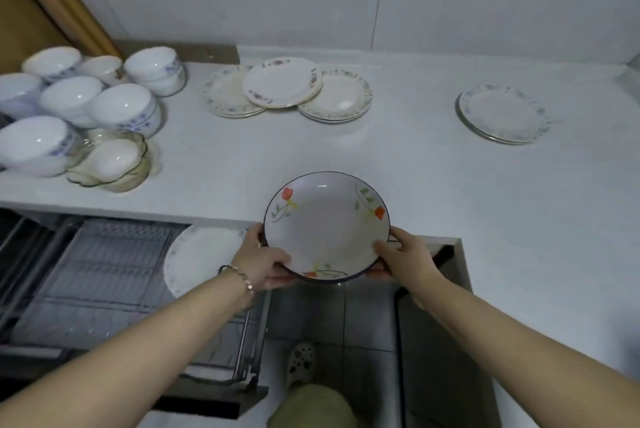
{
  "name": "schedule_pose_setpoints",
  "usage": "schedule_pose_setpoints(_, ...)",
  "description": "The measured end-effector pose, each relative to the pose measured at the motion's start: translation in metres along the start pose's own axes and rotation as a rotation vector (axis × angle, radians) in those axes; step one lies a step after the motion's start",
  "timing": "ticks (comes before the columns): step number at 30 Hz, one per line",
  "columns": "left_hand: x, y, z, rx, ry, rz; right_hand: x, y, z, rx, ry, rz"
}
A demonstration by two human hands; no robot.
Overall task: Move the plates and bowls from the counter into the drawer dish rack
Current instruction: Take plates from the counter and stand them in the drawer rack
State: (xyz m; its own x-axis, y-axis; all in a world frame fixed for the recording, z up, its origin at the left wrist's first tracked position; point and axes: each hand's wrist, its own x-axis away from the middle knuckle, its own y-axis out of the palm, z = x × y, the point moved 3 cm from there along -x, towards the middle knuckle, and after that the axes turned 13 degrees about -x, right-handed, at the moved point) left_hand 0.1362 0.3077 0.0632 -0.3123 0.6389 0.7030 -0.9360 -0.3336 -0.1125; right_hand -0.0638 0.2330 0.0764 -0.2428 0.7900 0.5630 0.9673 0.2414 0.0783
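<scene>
Spanning the whole width, the white counter (433, 185) carries everything not yet moved. Below its front edge on the left, the drawer dish rack (104, 275) stands pulled out, its left end cut off by the frame and its wires blurred; one pale plate (197, 258) stands in it, partly hidden by the left wrist. At the counter's left end a cluster of white bowls (117, 105) sits packed together, some cut off by the frame edge. Toward the counter's back, overlapping plates (284, 86) lie in a loose pile; a stacked pair (498, 114) lies well apart to the right. Over the counter's front edge, the flowered plate (327, 226) is gripped at opposite rims by the left hand (263, 261) and right hand (405, 254), fingers underneath hidden.
</scene>
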Motion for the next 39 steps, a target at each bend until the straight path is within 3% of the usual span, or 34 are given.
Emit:
schedule_pose_setpoints(11, 0.000, -0.175, -0.129, 0.030, -0.249, 0.168, 0.000, 0.176, 0.143, 0.037, 0.233, -0.106)
schedule_pose_setpoints(19, -0.105, -0.273, -0.154, -0.178, -0.244, 0.100, -0.060, 0.287, 0.202, -0.117, 0.356, 0.068)
schedule_pose_setpoints(26, -0.195, -0.291, -0.140, -0.361, -0.121, 0.050, -0.126, 0.320, 0.221, -0.197, 0.337, 0.247)
schedule_pose_setpoints(39, -0.256, -0.297, -0.160, -0.545, -0.049, 0.049, -0.161, 0.329, 0.251, -0.097, 0.211, 0.352)
